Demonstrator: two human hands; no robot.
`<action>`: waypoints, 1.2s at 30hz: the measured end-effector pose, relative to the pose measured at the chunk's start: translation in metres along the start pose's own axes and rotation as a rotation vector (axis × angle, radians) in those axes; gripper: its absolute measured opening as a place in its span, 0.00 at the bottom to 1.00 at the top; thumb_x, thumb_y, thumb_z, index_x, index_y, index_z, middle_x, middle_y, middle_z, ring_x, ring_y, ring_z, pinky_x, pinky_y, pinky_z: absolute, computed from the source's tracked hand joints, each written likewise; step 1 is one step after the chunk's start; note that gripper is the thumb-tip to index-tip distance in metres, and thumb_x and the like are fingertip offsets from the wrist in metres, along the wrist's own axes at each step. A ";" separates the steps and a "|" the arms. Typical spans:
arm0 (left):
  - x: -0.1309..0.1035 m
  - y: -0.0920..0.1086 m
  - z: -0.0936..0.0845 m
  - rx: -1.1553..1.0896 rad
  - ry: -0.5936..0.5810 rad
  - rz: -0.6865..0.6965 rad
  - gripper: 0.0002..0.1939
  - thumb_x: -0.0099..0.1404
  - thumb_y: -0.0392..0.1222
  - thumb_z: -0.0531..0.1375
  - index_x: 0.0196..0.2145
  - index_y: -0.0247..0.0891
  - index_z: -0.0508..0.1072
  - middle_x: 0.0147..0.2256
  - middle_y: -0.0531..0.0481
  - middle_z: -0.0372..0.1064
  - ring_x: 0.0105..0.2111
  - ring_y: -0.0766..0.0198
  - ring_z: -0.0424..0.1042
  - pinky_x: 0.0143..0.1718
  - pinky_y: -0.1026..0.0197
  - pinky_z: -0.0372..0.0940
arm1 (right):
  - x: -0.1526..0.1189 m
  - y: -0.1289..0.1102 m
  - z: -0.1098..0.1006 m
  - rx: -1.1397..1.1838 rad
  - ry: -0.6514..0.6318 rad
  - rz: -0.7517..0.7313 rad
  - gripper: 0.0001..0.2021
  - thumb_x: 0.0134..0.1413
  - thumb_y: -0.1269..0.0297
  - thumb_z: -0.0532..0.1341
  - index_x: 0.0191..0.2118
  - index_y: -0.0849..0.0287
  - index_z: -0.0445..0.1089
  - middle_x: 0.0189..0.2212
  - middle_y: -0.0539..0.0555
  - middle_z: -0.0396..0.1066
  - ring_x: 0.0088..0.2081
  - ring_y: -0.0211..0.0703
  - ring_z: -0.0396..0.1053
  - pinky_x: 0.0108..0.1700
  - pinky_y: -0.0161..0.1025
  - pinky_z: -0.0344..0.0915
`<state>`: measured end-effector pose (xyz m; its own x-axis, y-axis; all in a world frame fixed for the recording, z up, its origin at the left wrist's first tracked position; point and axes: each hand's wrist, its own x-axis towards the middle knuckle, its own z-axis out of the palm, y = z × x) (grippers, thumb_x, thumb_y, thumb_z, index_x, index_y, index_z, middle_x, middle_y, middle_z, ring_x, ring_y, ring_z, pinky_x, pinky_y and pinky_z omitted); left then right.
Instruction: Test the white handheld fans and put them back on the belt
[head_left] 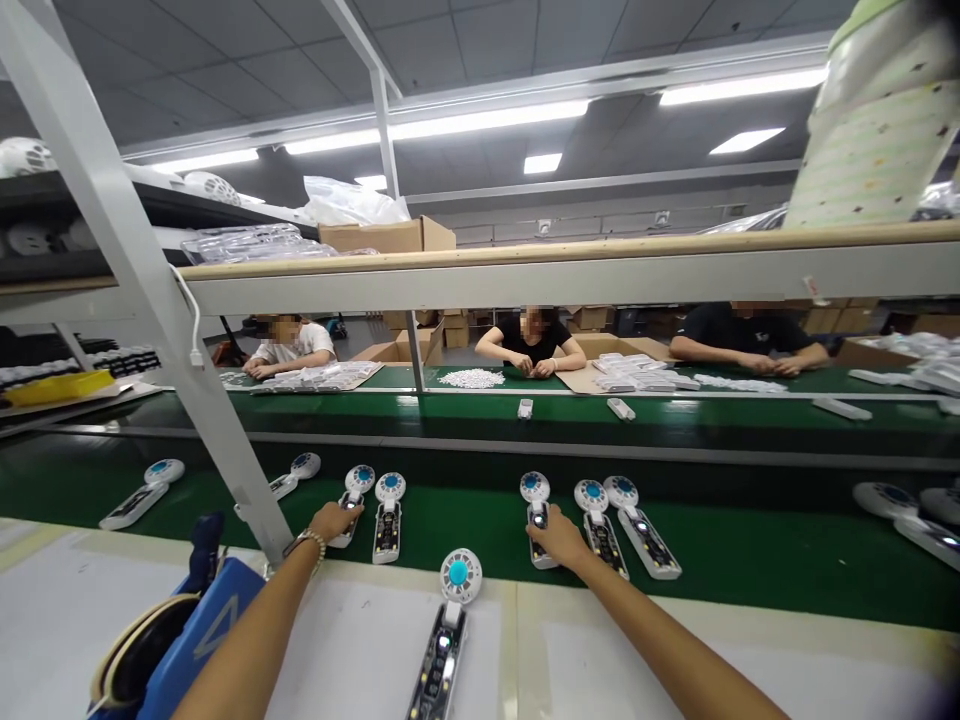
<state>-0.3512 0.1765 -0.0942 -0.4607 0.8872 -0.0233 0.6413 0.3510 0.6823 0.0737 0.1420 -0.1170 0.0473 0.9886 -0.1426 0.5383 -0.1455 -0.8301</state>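
Note:
My left hand point(334, 522) has its fingers closed on the body of a small white handheld fan point(360, 479) with a blue hub, on the green conveyor belt point(457, 520). Another handheld fan point(389, 488) lies just right of it, its handle uncovered and the circuit board showing. Further right, my right hand point(561, 538) grips the handle of a second fan point(535, 487) on the belt. Two more fans, one point(592, 495) and another point(621, 491), lie beside that hand. Closest to me, a fan point(459, 575) with a lit board rests on the white worktop point(360, 640).
A grey slanted post point(172, 300) stands left of my left arm. Below it sits a blue holder point(202, 640). Across the belt, several people work by piles of white parts point(472, 378). A shelf point(570, 270) spans overhead. More fans lie at both belt ends.

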 end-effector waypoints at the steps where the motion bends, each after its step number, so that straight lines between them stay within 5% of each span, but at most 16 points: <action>1: -0.003 0.003 0.001 -0.028 -0.004 -0.031 0.17 0.39 0.51 0.64 0.18 0.37 0.64 0.17 0.40 0.64 0.35 0.33 0.69 0.32 0.48 0.60 | 0.001 -0.004 0.003 0.056 -0.033 0.010 0.17 0.39 0.62 0.63 0.37 0.63 0.63 0.36 0.63 0.70 0.43 0.59 0.67 0.43 0.49 0.60; 5: -0.029 0.016 -0.004 -0.213 -0.060 -0.031 0.22 0.45 0.58 0.62 0.24 0.33 0.68 0.22 0.42 0.68 0.33 0.44 0.71 0.29 0.54 0.63 | -0.025 -0.005 0.001 0.331 -0.215 -0.008 0.13 0.45 0.57 0.57 0.34 0.61 0.64 0.30 0.56 0.72 0.35 0.48 0.71 0.33 0.40 0.66; 8: -0.067 0.022 -0.009 -0.451 -0.160 0.027 0.22 0.52 0.57 0.59 0.34 0.34 0.69 0.29 0.44 0.71 0.31 0.56 0.72 0.30 0.59 0.66 | -0.064 0.007 -0.009 0.672 -0.379 0.008 0.21 0.44 0.56 0.59 0.47 0.54 0.61 0.36 0.55 0.72 0.29 0.45 0.72 0.24 0.37 0.66; 10: -0.100 0.021 -0.004 -0.811 -0.272 0.006 0.21 0.49 0.50 0.64 0.37 0.35 0.69 0.32 0.44 0.71 0.30 0.59 0.72 0.30 0.60 0.67 | -0.087 0.018 -0.017 0.912 -0.462 0.062 0.29 0.40 0.59 0.63 0.52 0.49 0.58 0.42 0.55 0.70 0.29 0.45 0.72 0.22 0.36 0.65; 12: -0.134 0.017 0.009 -1.001 -0.315 -0.009 0.21 0.46 0.43 0.68 0.37 0.39 0.67 0.37 0.46 0.71 0.29 0.62 0.71 0.30 0.60 0.68 | -0.101 0.028 -0.022 1.024 -0.393 0.073 0.34 0.37 0.60 0.66 0.54 0.47 0.56 0.45 0.55 0.69 0.28 0.42 0.71 0.22 0.35 0.65; 17: -0.195 0.007 0.048 -1.001 -0.512 -0.034 0.23 0.51 0.42 0.66 0.43 0.42 0.62 0.34 0.47 0.70 0.24 0.63 0.71 0.30 0.57 0.68 | -0.107 0.042 -0.023 1.083 -0.366 0.082 0.38 0.39 0.61 0.65 0.58 0.47 0.52 0.44 0.56 0.70 0.26 0.42 0.70 0.22 0.36 0.65; 24: -0.208 0.007 0.057 -1.212 -0.502 -0.007 0.24 0.47 0.32 0.63 0.42 0.39 0.62 0.38 0.47 0.68 0.36 0.56 0.72 0.37 0.53 0.67 | -0.096 0.057 -0.017 1.075 -0.493 0.049 0.43 0.36 0.59 0.64 0.61 0.51 0.47 0.41 0.57 0.72 0.25 0.44 0.69 0.20 0.36 0.62; 29: -0.207 0.002 0.056 -1.212 -0.428 0.029 0.27 0.50 0.31 0.63 0.46 0.41 0.58 0.42 0.45 0.66 0.40 0.55 0.71 0.40 0.53 0.67 | -0.097 0.056 -0.014 1.064 -0.398 0.123 0.41 0.39 0.60 0.64 0.61 0.49 0.47 0.40 0.56 0.72 0.26 0.44 0.69 0.23 0.38 0.64; 36: -0.206 -0.001 0.056 -1.175 -0.503 0.031 0.23 0.51 0.34 0.63 0.44 0.39 0.60 0.42 0.44 0.67 0.36 0.57 0.72 0.39 0.51 0.66 | -0.100 0.054 -0.020 0.959 -0.320 0.133 0.45 0.37 0.55 0.67 0.62 0.52 0.46 0.22 0.50 0.72 0.21 0.40 0.66 0.23 0.34 0.60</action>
<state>-0.2228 0.0103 -0.1313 -0.0080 0.9956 -0.0932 -0.3962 0.0824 0.9145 0.1144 0.0360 -0.1366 -0.2456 0.9263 -0.2857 -0.3629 -0.3612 -0.8590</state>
